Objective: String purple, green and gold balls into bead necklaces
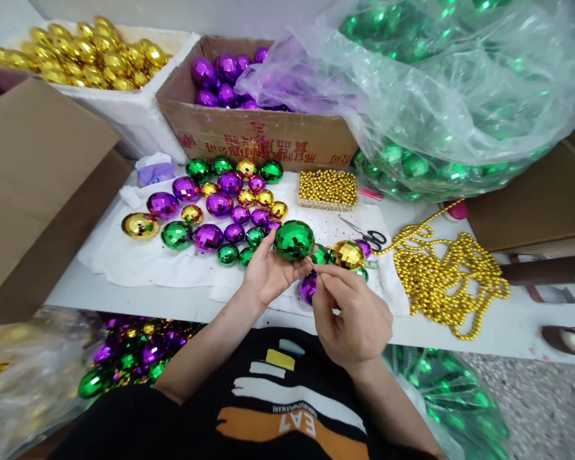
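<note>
A large shiny green ball rests in my left hand, held between the thumb and fingers above the table. My right hand is closed in a pinch just below and right of that ball; what its fingertips hold is too small to make out. A purple ball hangs or lies beside the right fingertips. Behind the hands are a gold faceted ball and a smaller green ball. Several purple, green and gold balls lie grouped on the white cloth to the left.
Scissors lie behind my right hand, near a box of small gold beads. Gold bead strings are heaped at right. Along the back stand a foam box, a carton of purple balls and a plastic bag of green balls.
</note>
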`<state>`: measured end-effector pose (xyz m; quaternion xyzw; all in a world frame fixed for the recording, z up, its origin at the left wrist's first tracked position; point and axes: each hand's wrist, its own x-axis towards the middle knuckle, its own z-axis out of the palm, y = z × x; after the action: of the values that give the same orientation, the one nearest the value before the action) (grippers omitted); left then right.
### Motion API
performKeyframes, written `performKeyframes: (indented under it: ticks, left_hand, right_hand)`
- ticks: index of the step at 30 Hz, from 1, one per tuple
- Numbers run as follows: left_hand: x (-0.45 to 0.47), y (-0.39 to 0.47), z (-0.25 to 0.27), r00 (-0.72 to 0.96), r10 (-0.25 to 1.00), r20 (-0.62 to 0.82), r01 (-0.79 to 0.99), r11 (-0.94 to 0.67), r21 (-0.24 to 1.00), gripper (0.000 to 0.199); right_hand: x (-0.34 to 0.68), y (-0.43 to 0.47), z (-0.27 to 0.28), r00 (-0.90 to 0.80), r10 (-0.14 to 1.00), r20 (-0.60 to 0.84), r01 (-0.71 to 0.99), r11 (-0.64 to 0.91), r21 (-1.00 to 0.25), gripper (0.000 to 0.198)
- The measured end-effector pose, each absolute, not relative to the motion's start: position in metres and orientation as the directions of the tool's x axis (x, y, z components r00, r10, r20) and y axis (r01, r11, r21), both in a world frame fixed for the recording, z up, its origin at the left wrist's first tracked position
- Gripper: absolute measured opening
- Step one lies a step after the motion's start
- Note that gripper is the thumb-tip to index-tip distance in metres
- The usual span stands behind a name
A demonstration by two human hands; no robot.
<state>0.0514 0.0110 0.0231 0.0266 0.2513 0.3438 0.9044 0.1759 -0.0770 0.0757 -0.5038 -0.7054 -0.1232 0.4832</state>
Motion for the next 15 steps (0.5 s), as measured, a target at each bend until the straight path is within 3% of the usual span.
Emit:
performKeyframes:
  ticks: [6,12,15]
  left_hand:
    - [0.052,0.012,0.023,0.647,0.6,-0.471,-0.582,0.787,0.203,0.061]
    - [0.056,0.01,0.022,0.619,0.582,-0.528,-0.563,0.797,0.22,0.059]
    - [0.057,0.01,0.022,0.617,0.573,-0.539,-0.554,0.803,0.22,0.06]
  right_hand:
    - [0.185,-0.069,0.078,0.154,0.622,0.767,0.682,0.495,-0.538,0.026]
    - [0.202,-0.078,0.087,0.263,0.565,0.782,0.693,0.454,-0.561,0.017]
    - [0.212,-0.096,0.096,0.289,0.604,0.743,0.705,0.391,-0.591,0.015]
